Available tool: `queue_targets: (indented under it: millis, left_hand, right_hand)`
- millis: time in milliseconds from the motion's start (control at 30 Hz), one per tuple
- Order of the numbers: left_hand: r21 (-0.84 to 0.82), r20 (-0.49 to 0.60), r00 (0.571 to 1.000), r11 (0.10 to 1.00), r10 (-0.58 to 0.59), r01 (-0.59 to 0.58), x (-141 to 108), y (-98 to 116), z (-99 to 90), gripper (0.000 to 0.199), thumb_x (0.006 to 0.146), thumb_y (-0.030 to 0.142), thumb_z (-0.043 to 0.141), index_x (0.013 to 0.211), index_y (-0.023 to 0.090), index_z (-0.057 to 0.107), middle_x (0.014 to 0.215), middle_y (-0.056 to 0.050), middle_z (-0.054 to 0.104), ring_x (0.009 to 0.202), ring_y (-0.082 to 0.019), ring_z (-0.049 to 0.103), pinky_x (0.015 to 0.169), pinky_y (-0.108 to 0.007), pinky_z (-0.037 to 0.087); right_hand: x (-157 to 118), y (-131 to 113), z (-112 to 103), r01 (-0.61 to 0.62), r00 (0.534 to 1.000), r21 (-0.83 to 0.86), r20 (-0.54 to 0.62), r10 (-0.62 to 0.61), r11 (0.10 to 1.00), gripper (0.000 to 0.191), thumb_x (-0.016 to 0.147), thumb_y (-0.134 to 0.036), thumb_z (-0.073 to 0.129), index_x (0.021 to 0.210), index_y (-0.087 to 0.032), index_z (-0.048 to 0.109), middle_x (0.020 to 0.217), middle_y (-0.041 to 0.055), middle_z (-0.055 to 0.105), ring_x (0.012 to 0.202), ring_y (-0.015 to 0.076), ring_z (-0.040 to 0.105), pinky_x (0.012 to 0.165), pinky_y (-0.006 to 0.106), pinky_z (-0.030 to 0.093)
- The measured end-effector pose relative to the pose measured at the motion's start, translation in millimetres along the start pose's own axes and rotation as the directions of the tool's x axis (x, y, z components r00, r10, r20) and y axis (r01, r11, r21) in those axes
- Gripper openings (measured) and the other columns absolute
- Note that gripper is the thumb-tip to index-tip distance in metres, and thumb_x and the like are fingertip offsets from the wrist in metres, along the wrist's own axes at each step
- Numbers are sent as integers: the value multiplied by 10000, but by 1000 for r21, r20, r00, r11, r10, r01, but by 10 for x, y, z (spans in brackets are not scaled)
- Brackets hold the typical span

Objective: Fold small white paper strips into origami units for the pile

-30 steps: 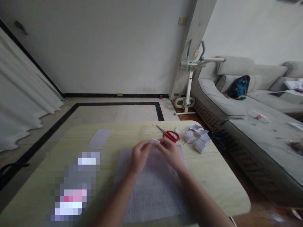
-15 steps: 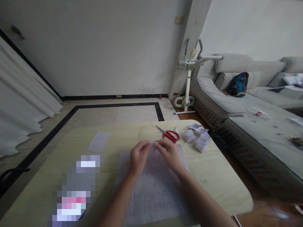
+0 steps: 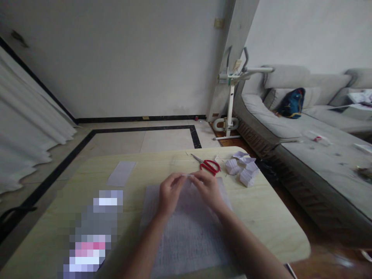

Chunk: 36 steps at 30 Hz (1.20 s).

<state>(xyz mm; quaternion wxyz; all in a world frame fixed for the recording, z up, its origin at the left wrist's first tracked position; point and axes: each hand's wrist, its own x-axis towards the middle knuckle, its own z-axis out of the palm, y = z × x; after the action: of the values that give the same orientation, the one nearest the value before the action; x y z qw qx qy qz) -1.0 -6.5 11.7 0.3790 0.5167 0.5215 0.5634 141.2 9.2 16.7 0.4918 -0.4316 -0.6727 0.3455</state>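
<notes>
My left hand and my right hand meet over the far part of a large printed sheet. Their fingertips pinch a small white piece of paper from both sides. Most of that piece is hidden behind the fingers. Just beyond my right hand lie red-handled scissors, their blades pointing to the far left. To the right of them are several folded pieces of white paper. A separate white paper slip lies flat to the left.
The light wooden table has rounded corners. A pixelated patch covers something at its left. Small paper scraps lie near the scissors. A grey sofa stands right, an exercise machine behind, a white curtain left.
Hardly anything differs. Both hands stay in the same place with the small paper between their fingertips, and the view has shifted very slightly.
</notes>
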Motion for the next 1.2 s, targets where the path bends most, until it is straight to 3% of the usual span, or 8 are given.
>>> queue_targets:
  millis: [733, 933, 1200]
  left_hand:
    - [49, 1, 999, 998, 43, -43, -6, 7, -1, 182, 784, 312, 597, 815, 147, 670, 795, -43, 696, 768, -163, 640, 717, -244, 503]
    - [66, 21, 998, 996, 54, -56, -15, 1, -11, 173, 796, 303, 586, 806, 152, 669, 787, -35, 687, 763, -155, 633, 711, -232, 493]
    - [51, 73, 996, 997, 50, -54, -7, 6, -14, 176, 804, 310, 578, 807, 152, 655, 781, -27, 679, 764, -151, 627, 710, -225, 478]
  right_hand:
    - [-10, -7, 7, -12, 1000, -9, -2, 12, 1000, 176, 839, -287, 552, 786, -166, 669, 736, 45, 658, 690, 148, 579, 639, 252, 443]
    - [-16, 3, 29, -75, 997, 9, 0, 75, 997, 170, 809, -313, 594, 757, -165, 659, 670, 26, 633, 612, 130, 551, 579, 235, 433]
    - [-5, -27, -15, -64, 997, 33, 42, 62, 997, 178, 801, -318, 613, 711, -171, 658, 671, 22, 635, 630, 132, 564, 588, 237, 436]
